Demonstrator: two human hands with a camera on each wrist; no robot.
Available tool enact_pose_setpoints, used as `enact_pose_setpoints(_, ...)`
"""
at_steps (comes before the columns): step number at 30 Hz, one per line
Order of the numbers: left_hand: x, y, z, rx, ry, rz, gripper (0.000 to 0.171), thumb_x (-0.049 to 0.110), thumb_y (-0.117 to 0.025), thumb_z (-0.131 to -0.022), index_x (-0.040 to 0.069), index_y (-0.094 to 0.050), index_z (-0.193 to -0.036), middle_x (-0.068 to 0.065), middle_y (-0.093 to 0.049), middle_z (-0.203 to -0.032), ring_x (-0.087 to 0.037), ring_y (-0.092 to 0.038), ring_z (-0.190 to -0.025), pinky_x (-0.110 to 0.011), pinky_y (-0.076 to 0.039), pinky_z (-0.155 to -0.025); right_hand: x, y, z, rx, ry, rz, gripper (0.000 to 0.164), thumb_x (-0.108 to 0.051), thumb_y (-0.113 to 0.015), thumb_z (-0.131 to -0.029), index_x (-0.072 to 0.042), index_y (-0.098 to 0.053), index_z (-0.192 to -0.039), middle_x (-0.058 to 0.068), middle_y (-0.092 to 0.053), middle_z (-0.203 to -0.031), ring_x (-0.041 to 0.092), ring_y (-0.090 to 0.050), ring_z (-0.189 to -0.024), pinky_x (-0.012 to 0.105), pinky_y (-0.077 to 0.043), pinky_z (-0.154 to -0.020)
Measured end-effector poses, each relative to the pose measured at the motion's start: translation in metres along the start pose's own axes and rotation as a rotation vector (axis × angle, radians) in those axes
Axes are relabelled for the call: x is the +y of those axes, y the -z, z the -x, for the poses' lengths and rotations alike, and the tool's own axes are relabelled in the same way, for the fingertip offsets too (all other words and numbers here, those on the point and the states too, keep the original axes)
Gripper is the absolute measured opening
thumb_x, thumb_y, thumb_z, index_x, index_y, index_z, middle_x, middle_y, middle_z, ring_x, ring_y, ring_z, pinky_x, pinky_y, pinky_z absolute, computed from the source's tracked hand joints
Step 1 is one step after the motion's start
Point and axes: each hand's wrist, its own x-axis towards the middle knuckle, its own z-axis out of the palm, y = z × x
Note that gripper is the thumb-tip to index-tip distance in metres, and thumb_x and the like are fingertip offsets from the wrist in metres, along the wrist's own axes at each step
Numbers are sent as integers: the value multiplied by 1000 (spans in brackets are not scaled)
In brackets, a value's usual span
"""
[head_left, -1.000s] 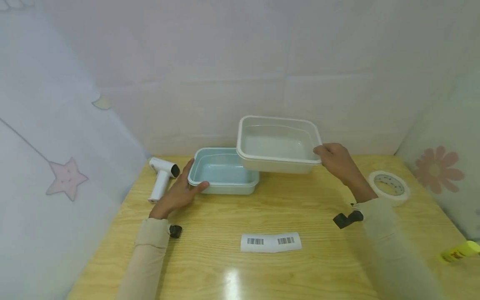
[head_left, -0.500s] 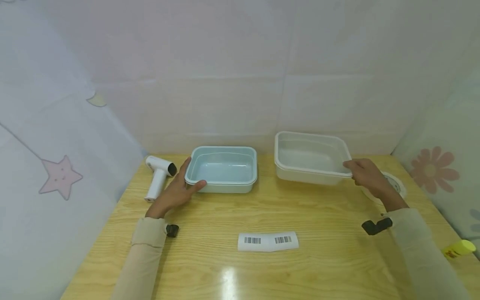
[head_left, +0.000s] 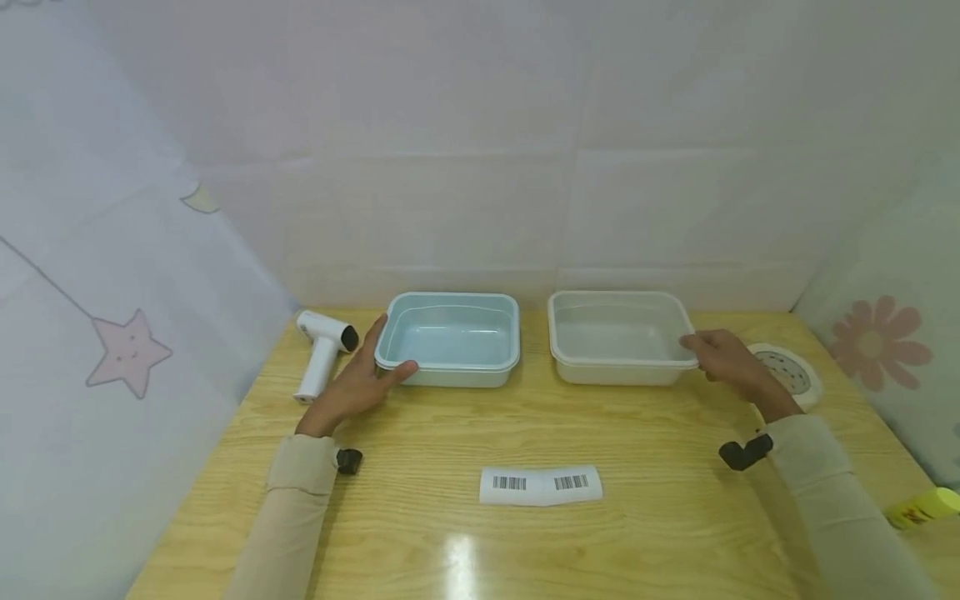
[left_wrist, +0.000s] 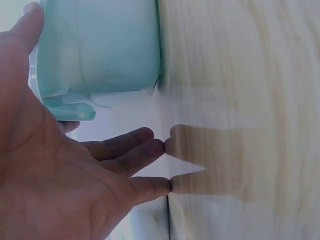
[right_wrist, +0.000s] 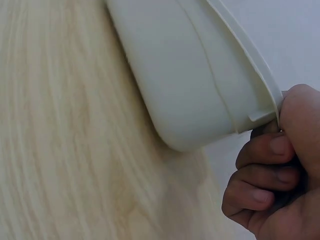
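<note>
A light blue plastic bin (head_left: 447,333) stands on the table at the back, left of the middle. My left hand (head_left: 356,385) rests at its left end, thumb on the front rim and index finger along the side. The other fingers are straight, their tips at the tabletop in the left wrist view. To the right, a white plastic bin (head_left: 622,329) sits at the back of the table. My right hand (head_left: 726,367) pinches its right rim between thumb and index finger; the remaining fingers (right_wrist: 257,185) curl below the rim in the right wrist view.
A white handheld barcode scanner (head_left: 322,354) lies beside my left hand. Partly behind my right wrist is a roll of white tape (head_left: 806,379). A paper strip with two barcodes (head_left: 540,485) lies in front, and a yellow tube (head_left: 922,507) at the right edge.
My right hand has carried the white bin from above the blue bin's right end to the right and down onto the table. My left hand has stayed at the blue bin.
</note>
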Motion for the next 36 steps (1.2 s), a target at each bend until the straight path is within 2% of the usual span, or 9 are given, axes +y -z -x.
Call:
enact_pose_setpoints(2,-1,0,0,4,1,-9,98,58,-60,-96,41,15,-157,-10,-1,-167,-42,-15,-149,-66,-23,-112,4,-2,-1,6,-2,43,55,-44,-39,-108,7,-61,-106,5,-49,-79,20,-45,-70,34,-46,-60)
enact_pose_setpoints(10,0,0,1,-2,7,-11,97,59,-59,-96,44,17,-155,-10,0,-167,-42,-14,-149,-66,-23,-112,10,-4,-4,27,-12,101,51,-47,-42,-107,-6,-53,-78,4,-46,-69,20,-44,-59,35,-44,-54)
enact_pose_setpoints(14,2,0,2,-12,4,-8,96,58,-58,-97,45,18,-154,-9,3,-167,-42,-12,-150,-67,-22,-112,6,-2,-3,5,-34,133,58,-55,-40,-105,-3,-54,-83,6,-48,-72,22,-45,-63,37,-46,-61)
enact_pose_setpoints(19,3,3,1,-19,-4,-16,95,57,-57,-98,45,19,-154,-7,7,-167,-41,-9,-150,-67,-21,-112,1,1,1,-24,-59,238,79,-68,-33,-101,5,-63,-106,9,-55,-77,24,-50,-67,38,-46,-61)
enact_pose_setpoints(25,1,7,3,-31,36,-13,106,58,-60,-96,33,24,-156,-21,0,-165,-45,-13,-149,-65,-22,-113,-9,11,19,25,-2,359,87,-63,-17,-105,8,-64,-120,26,-67,-113,38,-65,-92,56,-49,-78)
enact_pose_setpoints(27,2,12,7,-42,67,-31,112,60,-61,-94,28,27,-155,-28,-2,-163,-47,-12,-148,-66,-21,-113,-16,14,28,72,29,361,83,-59,-16,-106,8,-62,-122,25,-66,-115,36,-66,-88,54,-49,-74)
enact_pose_setpoints(30,11,25,18,-97,117,-58,115,60,-60,-95,17,29,-154,-33,6,-161,-51,-5,-148,-67,-19,-113,-29,16,38,173,115,378,68,-52,-23,-108,4,-61,-115,18,-67,-95,26,-59,-67,43,-46,-61)
enact_pose_setpoints(33,27,37,33,-189,119,-111,105,56,-56,-99,-1,10,-158,-35,0,-160,-52,-8,-146,-67,-20,-112,-45,9,49,246,209,405,52,-45,-34,-109,-2,-62,-107,7,-59,-74,21,-47,-53,36,-40,-53)
enact_pose_setpoints(36,49,43,49,-283,115,-209,77,50,-51,-104,-10,-33,-149,-33,-35,-151,-48,-37,-137,-62,-36,-105,-62,-4,58,236,322,410,37,-39,-41,-109,-10,-60,-94,0,-47,-63,16,-37,-48,32,-35,-49)
